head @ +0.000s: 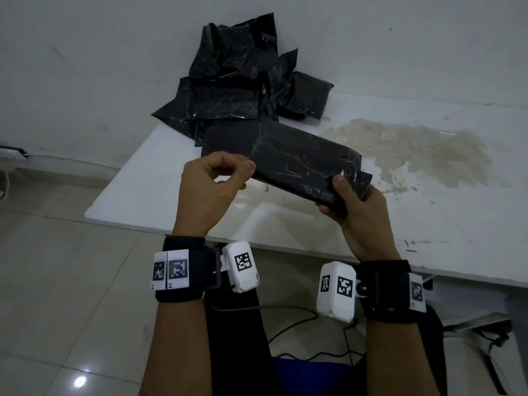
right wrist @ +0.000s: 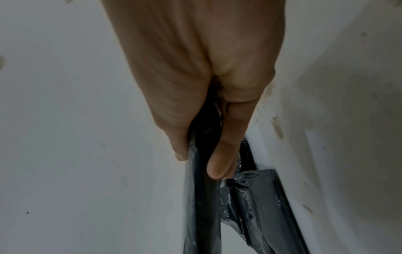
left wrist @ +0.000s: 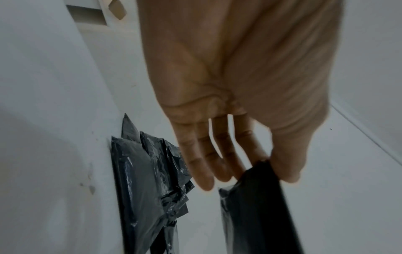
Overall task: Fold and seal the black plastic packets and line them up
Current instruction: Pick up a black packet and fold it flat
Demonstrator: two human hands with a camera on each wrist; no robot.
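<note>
Stained white table (head: 428, 212) under a heap of black packets (head: 237, 81).

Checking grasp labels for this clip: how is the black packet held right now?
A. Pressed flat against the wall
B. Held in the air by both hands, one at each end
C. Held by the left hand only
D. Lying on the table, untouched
B: the left hand pinches one end of the packet and the right hand grips the other, above the table.

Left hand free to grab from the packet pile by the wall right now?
Probably not: the left hand pinches the held packet, as does the right hand. The pile lies unobstructed beyond.
</note>
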